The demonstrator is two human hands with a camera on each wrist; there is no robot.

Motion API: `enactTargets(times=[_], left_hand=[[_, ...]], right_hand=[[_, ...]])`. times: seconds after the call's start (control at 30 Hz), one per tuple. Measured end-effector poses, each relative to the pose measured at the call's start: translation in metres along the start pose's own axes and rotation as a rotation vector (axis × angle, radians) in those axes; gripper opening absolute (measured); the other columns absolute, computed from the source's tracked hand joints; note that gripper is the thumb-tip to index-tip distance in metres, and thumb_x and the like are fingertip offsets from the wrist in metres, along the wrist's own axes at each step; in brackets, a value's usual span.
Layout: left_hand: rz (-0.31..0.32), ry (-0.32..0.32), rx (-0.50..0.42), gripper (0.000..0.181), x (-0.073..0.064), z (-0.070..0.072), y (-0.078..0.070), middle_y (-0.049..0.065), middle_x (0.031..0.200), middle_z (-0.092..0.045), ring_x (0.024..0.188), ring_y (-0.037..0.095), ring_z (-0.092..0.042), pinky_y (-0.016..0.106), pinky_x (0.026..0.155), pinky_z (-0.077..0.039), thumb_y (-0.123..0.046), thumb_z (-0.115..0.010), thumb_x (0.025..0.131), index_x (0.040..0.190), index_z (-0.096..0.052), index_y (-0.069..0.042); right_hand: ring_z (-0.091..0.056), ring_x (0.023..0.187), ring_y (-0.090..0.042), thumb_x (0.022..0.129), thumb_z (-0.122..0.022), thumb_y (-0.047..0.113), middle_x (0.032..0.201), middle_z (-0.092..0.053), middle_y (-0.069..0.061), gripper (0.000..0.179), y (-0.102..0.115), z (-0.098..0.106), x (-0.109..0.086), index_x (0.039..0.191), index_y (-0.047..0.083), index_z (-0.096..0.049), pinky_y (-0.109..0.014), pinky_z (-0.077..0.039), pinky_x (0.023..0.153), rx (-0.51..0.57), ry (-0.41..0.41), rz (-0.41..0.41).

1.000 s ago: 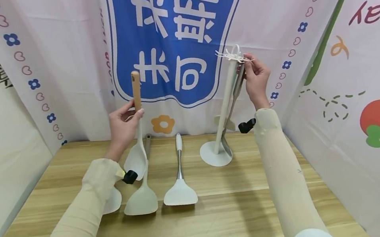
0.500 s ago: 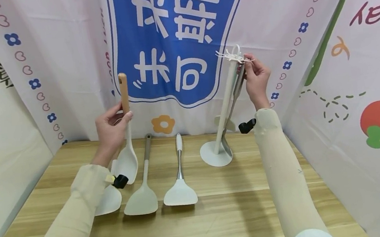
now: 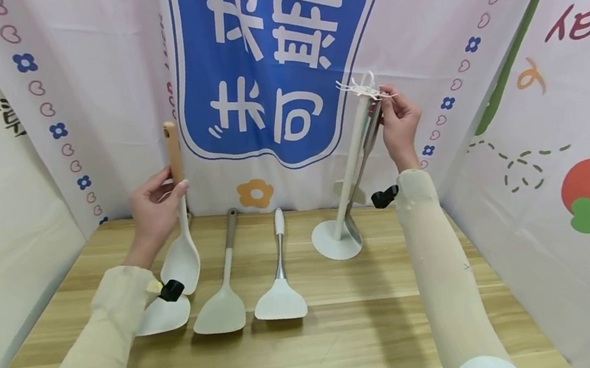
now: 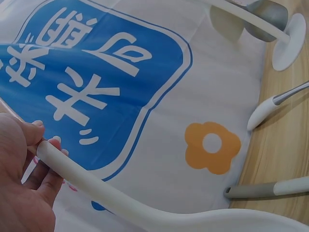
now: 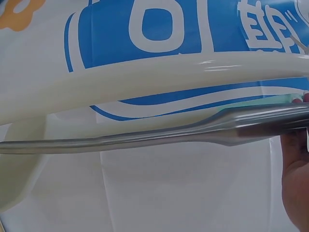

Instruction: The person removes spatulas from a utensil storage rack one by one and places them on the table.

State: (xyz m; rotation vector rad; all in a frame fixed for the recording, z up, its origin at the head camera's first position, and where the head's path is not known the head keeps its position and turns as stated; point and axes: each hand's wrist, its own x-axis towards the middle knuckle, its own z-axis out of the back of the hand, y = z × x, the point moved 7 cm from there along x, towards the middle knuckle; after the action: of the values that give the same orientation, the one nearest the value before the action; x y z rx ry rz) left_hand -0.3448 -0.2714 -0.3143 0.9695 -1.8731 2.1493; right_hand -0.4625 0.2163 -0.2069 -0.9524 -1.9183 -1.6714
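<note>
My left hand [image 3: 155, 211] grips the wooden handle of a white cooking spoon [image 3: 182, 261] and holds it upright over the table's left side, bowl down; the left wrist view shows its white neck [image 4: 91, 181] below my fingertips. A white utensil stand [image 3: 336, 241] with a round base and hooked top leans at the right. A stainless steel ladle [image 3: 364, 162] hangs beside its pole, and my right hand [image 3: 401, 123] pinches the top of its handle. In the right wrist view the ladle's steel handle [image 5: 260, 123] runs below the white pole [image 5: 169, 79]. A pale utensil [image 5: 21, 164] hangs behind them.
Three turners lie on the wooden table [image 3: 318, 361]: a white one [image 3: 164, 316] partly under the spoon, a grey-green one [image 3: 219, 312] and a white one with a steel shaft [image 3: 280, 301]. Printed cloth [image 3: 111, 108] walls in the back and sides.
My left hand has moved left with the spoon, away from over the grey-green turner to over the leftmost white one. The right hand, stand and ladle have stayed put.
</note>
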Motion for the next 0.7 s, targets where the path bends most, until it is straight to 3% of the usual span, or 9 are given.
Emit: enactTargets(times=[0.2, 0.4, 0.53, 0.7], left_hand=[[0.027, -0.011, 0.010, 0.048, -0.001, 0.008, 0.003, 0.018, 0.130, -0.063, 0.095, 0.005, -0.065, 0.013, 0.088, -0.055, -0.004, -0.072, 0.093, 0.139, -0.059, -0.004], [0.019, -0.031, 0.000, 0.046, -0.001, 0.017, 0.004, 0.002, 0.118, -0.066, 0.093, 0.004, -0.066, 0.012, 0.087, -0.055, -0.004, -0.072, 0.093, 0.138, -0.060, -0.004], [0.014, -0.038, -0.044, 0.046, -0.001, 0.021, 0.006, -0.008, 0.111, -0.066, 0.091, 0.004, -0.067, 0.012, 0.086, -0.055, 0.000, -0.072, 0.092, 0.136, -0.060, -0.001], [0.000, -0.040, -0.041, 0.045, -0.005, 0.024, 0.008, -0.009, 0.109, -0.066, 0.090, 0.004, -0.067, 0.012, 0.085, -0.055, 0.002, -0.072, 0.091, 0.135, -0.060, 0.000]], right_hand=[[-0.068, 0.078, -0.015, 0.103, -0.060, 0.015, 0.100, -0.074, -0.016, 0.026, 0.001, 0.000, -0.002, 0.122, 0.002, -0.071, -0.023, -0.061, 0.075, -0.026, 0.006, 0.018], [-0.068, 0.077, -0.017, 0.102, -0.061, 0.018, 0.101, -0.073, -0.020, 0.027, 0.004, -0.002, -0.003, 0.122, 0.002, -0.071, -0.022, -0.060, 0.072, -0.042, 0.005, 0.019], [-0.068, 0.077, -0.015, 0.102, -0.062, 0.018, 0.099, -0.074, -0.016, 0.026, 0.005, -0.002, -0.003, 0.121, 0.003, -0.072, -0.022, -0.061, 0.072, -0.035, 0.003, 0.021], [-0.068, 0.076, -0.015, 0.101, -0.062, 0.018, 0.094, -0.075, -0.009, 0.022, 0.005, -0.001, -0.003, 0.116, 0.010, -0.075, -0.023, -0.061, 0.072, -0.024, 0.002, 0.024]])
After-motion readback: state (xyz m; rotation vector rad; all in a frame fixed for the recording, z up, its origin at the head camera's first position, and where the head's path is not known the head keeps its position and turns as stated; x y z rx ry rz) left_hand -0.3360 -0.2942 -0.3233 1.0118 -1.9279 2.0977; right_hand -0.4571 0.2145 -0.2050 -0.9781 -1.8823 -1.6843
